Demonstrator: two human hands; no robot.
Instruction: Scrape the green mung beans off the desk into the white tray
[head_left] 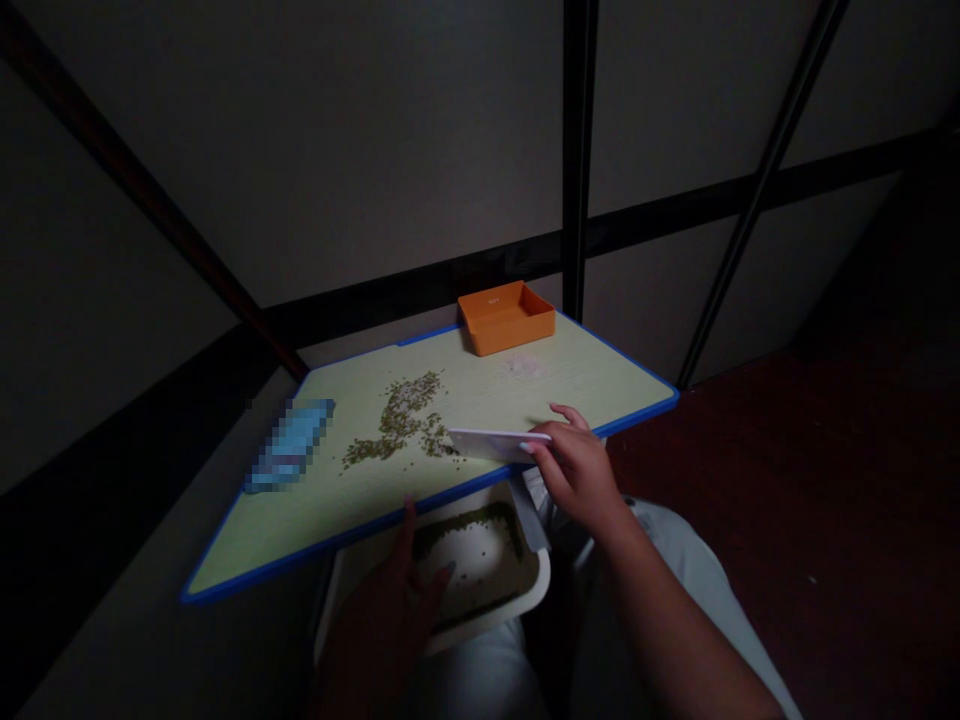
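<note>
A pale green board with a blue edge (247, 530) lies tilted across my view. Small green beans (397, 420) are scattered in a loose band across its middle. My right hand (574, 470) grips a white plastic scraper card (495, 445), whose edge rests on the board at the right end of the beans. Below the board's near edge, my left hand (382, 620) holds the rim of a shallow white tray (480, 565) with beans lying around its inner wall. An orange square tray (506, 318) stands at the board's far edge.
A pixelated blue object (289, 445) lies at the board's left side, and a faint pale patch (521, 367) marks the board near the orange tray. Pale walls with dark frame strips rise behind. A dark red floor (750, 500) spreads to the right, beside my light trousers (480, 680).
</note>
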